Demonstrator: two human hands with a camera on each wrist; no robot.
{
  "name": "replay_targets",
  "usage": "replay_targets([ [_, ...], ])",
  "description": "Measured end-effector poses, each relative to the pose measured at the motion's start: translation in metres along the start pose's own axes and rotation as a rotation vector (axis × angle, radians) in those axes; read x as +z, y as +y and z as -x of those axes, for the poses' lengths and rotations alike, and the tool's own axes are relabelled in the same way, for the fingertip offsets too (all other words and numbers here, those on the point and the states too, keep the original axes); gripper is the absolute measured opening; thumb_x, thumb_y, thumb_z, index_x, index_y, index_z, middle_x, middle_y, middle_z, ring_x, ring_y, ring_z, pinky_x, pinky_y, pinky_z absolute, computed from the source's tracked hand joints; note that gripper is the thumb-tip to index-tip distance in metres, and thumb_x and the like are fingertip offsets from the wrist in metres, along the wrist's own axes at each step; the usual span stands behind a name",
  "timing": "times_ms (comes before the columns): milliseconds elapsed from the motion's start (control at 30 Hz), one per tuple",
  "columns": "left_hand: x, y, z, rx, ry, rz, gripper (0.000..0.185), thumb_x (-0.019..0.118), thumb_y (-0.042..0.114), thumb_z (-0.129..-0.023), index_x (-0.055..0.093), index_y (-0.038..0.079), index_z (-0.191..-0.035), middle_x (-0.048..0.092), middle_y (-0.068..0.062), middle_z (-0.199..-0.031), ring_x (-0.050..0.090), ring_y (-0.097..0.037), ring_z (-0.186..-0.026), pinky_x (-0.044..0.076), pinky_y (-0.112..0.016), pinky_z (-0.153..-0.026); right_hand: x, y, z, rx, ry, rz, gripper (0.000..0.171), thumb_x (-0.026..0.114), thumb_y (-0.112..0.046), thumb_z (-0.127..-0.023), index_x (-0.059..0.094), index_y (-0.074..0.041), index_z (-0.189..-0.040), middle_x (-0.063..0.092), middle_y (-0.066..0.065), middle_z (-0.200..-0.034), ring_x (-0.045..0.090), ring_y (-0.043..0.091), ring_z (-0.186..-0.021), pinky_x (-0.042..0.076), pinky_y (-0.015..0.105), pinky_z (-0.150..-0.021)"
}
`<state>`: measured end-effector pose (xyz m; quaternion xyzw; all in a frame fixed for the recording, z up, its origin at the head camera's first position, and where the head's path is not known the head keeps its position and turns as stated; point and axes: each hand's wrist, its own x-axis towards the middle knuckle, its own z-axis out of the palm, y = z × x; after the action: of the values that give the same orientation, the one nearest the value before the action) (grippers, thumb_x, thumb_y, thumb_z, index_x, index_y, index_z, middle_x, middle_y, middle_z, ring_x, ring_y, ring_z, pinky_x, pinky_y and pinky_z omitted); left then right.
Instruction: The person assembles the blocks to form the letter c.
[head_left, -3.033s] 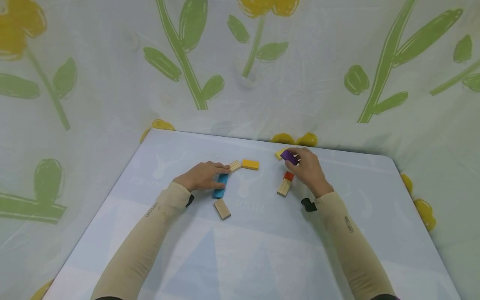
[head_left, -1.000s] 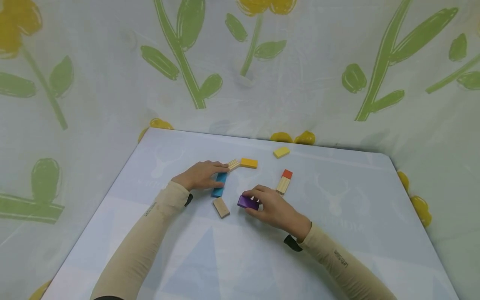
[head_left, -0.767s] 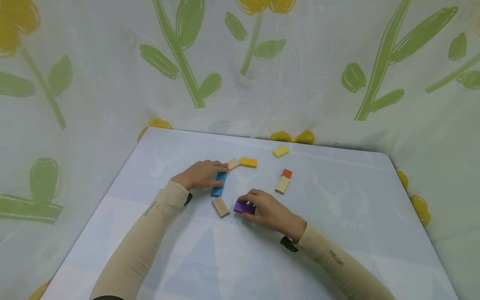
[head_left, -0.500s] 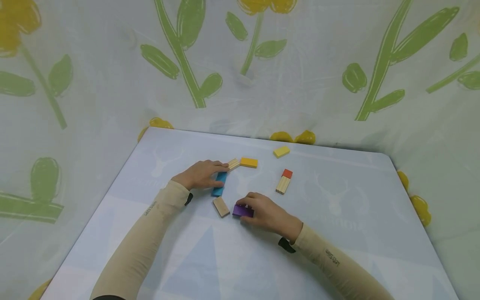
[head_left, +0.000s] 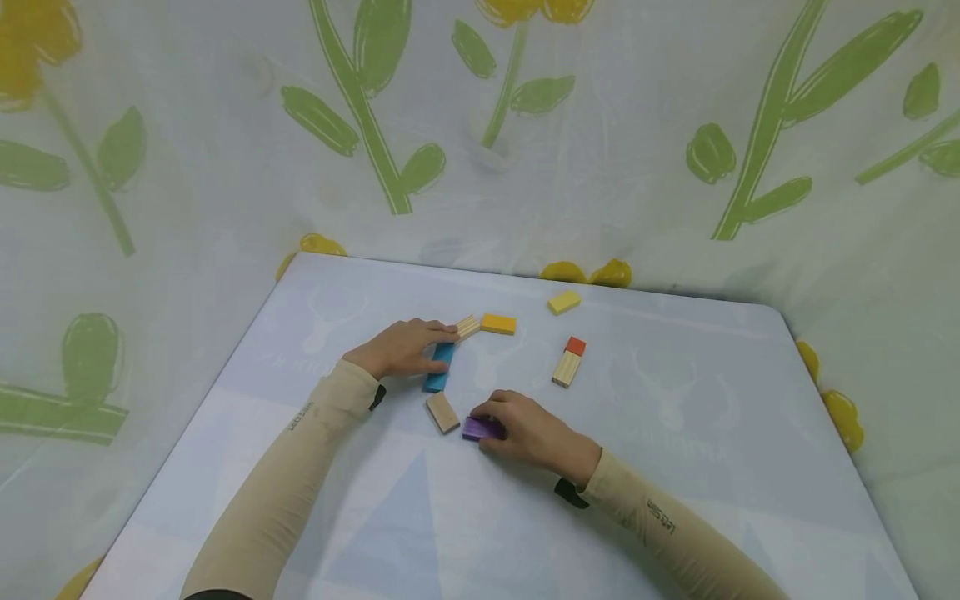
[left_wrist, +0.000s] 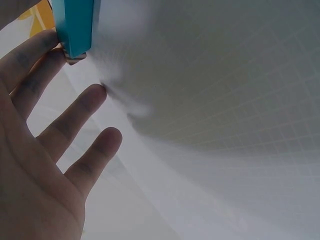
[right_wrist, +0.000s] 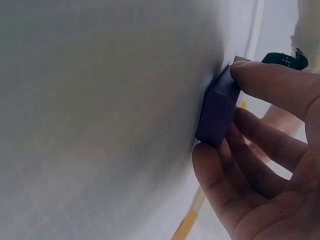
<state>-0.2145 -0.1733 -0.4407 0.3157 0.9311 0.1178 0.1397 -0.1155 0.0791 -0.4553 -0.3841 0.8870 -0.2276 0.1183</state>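
My right hand (head_left: 536, 433) pinches the purple block (head_left: 482, 428) between thumb and fingers (right_wrist: 265, 85), and the block lies flat on the table (head_left: 675, 433), just right of a plain wooden block (head_left: 442, 412) (whether the two touch, I cannot tell). My left hand (head_left: 401, 350) lies with straight, relaxed fingers (left_wrist: 75, 117) on the table, fingertips on the far end of the blue block (head_left: 439, 367) and gripping nothing. Beyond those fingertips sit a ridged wooden block (head_left: 468, 327) and an orange block (head_left: 498, 324). Well apart to the right lie a red-tipped wooden block (head_left: 568, 362) and a yellow block (head_left: 563, 302).
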Motion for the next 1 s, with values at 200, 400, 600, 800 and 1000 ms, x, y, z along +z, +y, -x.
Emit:
replay_targets([
  [200, -0.0006, 0.0002, 0.0002, 0.003, -0.003, 0.015, 0.058, 0.06, 0.046, -0.088, 0.046, 0.022, -0.139, 0.038, 0.002, -0.146, 0.037, -0.026, -0.131, 0.031, -0.047, -0.105, 0.002, -0.0035, -0.0006, -0.014, -0.01, -0.007, 0.038, 0.071, -0.029, -0.083, 0.064, -0.014, -0.117, 0.061, -0.002, -0.104, 0.053, 0.007, -0.088, 0.048, 0.019, -0.077],
  [400, 0.0008, -0.0014, 0.0006, -0.001, 0.002, 0.011, 0.058, 0.059, 0.047, -0.088, 0.046, 0.023, -0.139, 0.038, 0.003, -0.146, 0.038, -0.026, -0.13, 0.032, -0.046, -0.105, 0.0043, -0.0059, -0.0017, -0.017, -0.006, -0.008, 0.038, 0.071, -0.03, -0.083, 0.064, -0.015, -0.117, 0.06, -0.004, -0.103, 0.053, 0.005, -0.088, 0.048, 0.018, -0.077],
  [600, 0.0011, -0.0017, 0.0006, -0.005, 0.003, 0.016, 0.058, 0.059, 0.047, -0.087, 0.046, 0.023, -0.139, 0.038, 0.004, -0.146, 0.037, -0.025, -0.131, 0.032, -0.046, -0.105, 0.0051, -0.0078, -0.0019, -0.024, -0.002, -0.006, 0.038, 0.07, -0.03, -0.083, 0.064, -0.015, -0.117, 0.06, -0.003, -0.104, 0.054, 0.007, -0.089, 0.048, 0.018, -0.078],
  [800, 0.0018, -0.0022, 0.0002, -0.005, 0.006, 0.01, 0.059, 0.059, 0.047, -0.088, 0.045, 0.024, -0.139, 0.037, 0.004, -0.146, 0.038, -0.025, -0.13, 0.032, -0.046, -0.105, 0.0052, -0.0088, -0.0027, -0.016, -0.012, -0.001, 0.039, 0.07, -0.03, -0.083, 0.063, -0.015, -0.118, 0.06, -0.003, -0.105, 0.053, 0.006, -0.089, 0.048, 0.018, -0.078],
  [1000, 0.0026, -0.0022, 0.0003, -0.002, 0.011, 0.006, 0.058, 0.06, 0.046, -0.088, 0.045, 0.023, -0.139, 0.037, 0.003, -0.146, 0.038, -0.025, -0.131, 0.032, -0.045, -0.105, 0.0057, -0.0093, -0.0033, -0.018, -0.013, 0.002, 0.039, 0.07, -0.031, -0.084, 0.063, -0.015, -0.118, 0.06, -0.003, -0.105, 0.052, 0.005, -0.088, 0.048, 0.018, -0.077],
])
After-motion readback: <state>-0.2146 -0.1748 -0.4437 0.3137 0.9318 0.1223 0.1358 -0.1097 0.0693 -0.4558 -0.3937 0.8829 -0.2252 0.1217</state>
